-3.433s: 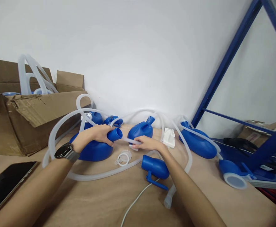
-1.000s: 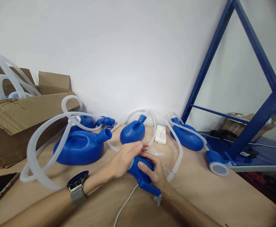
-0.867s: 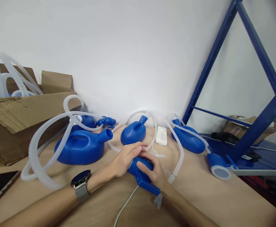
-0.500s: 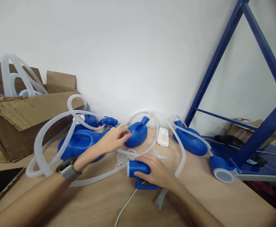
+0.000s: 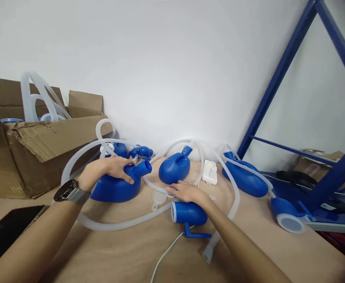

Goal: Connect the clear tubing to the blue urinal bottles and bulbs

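Observation:
My left hand (image 5: 109, 168) grips the neck of a large blue bottle (image 5: 116, 188) that lies on the wooden table, just behind its open spout (image 5: 143, 168). There is a watch on that wrist. My right hand (image 5: 186, 192) rests low on the table with its fingertips closed on the end of a translucent tube (image 5: 153, 184), which loops around the bottle. A blue cup with a handle (image 5: 190, 214) lies on its side right below that hand, apart from it. A clear ring cap (image 5: 157, 196) sits between the two hands.
An open cardboard box (image 5: 42, 145) with tubes in it stands at the left. A dark screen (image 5: 7, 232) lies at the front left. Two more blue bottles (image 5: 175, 169) (image 5: 246, 180), a white part (image 5: 210, 172) and a blue shelf frame (image 5: 278, 78) stand behind and to the right.
My right hand let go of the blue cup and moved up to the tube end. My left hand went from the cup back to the big bottle's neck.

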